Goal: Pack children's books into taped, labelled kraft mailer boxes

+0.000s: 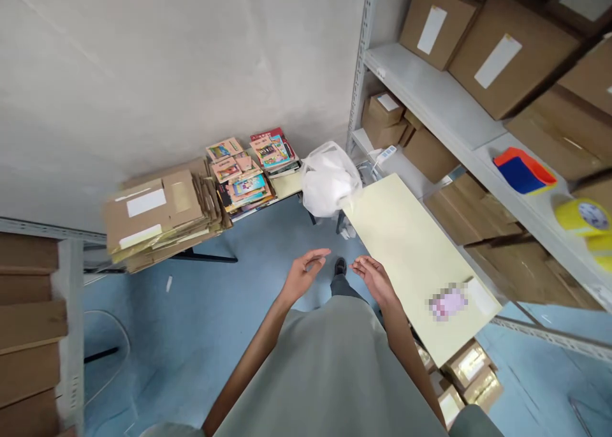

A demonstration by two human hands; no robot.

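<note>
My left hand is held in the air over the blue floor, its fingers stretched out and nothing in it. Facing it, my right hand hovers beside the left edge of the cream table, fingers slightly bent and apart, holding nothing. The two hands do not touch. A white plastic bag sits beyond them, between the table and a narrow bench. Stacks of colourful books lie on that bench, left of the bag. Flattened cardboard boxes are piled further left.
A grey shelf with cardboard boxes runs along the right, holding a blue-and-orange item and yellow tape rolls. A blurred pink item lies on the cream table. Small boxes stand below it. Another boxed shelf is at left.
</note>
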